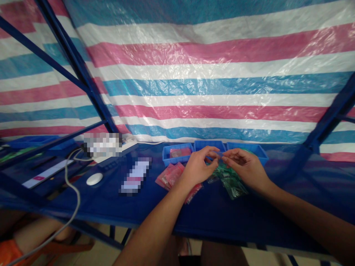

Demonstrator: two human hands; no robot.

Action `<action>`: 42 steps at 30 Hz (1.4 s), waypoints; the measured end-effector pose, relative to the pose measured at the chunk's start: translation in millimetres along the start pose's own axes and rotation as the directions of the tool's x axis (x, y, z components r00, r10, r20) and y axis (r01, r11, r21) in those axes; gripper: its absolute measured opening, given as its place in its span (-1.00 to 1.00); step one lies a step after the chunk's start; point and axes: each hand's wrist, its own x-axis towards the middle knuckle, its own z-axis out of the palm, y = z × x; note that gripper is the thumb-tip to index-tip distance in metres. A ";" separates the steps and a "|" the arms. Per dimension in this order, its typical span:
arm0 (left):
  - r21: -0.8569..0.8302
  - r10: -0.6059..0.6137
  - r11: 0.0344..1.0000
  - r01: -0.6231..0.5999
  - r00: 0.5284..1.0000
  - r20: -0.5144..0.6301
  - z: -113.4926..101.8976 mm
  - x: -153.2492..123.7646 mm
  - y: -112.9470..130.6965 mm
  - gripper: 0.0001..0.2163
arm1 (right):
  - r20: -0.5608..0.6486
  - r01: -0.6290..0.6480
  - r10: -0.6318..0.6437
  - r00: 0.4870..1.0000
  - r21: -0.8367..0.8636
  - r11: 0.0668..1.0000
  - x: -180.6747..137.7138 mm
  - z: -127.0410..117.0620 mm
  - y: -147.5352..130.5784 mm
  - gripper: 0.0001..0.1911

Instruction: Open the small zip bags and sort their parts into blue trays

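Observation:
Over the blue table, my left hand (199, 165) and my right hand (247, 167) face each other with fingertips pinched close together. Something small and see-through may be between them; I cannot make it out. Below my right hand lie green plastic bags (233, 184) with dark contents. Beside and partly under my left wrist are pink plastic bags (169, 176). Three blue bins stand just behind my hands: the left bin (177, 161) contains a pink bag, the middle bin (210, 145) is partly hidden, and the right bin (259, 151) has something green inside.
A phone-like slab (135, 176), blurred out, and a white mouse (94, 179) lie left on the table (111, 207). A white cable (77, 201) hangs over the front edge. Blue frame posts (80, 74) and a striped sheet (222, 85) stand behind. Another person's arm (39, 232) shows lower left.

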 end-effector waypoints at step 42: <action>0.386 0.084 0.912 -0.138 0.984 0.156 3.1 -6.3 -11.9 -0.77 | 0.264 0.457 -0.374 0.889 -0.561 0.690 58.6 -18.5 29.0 -0.74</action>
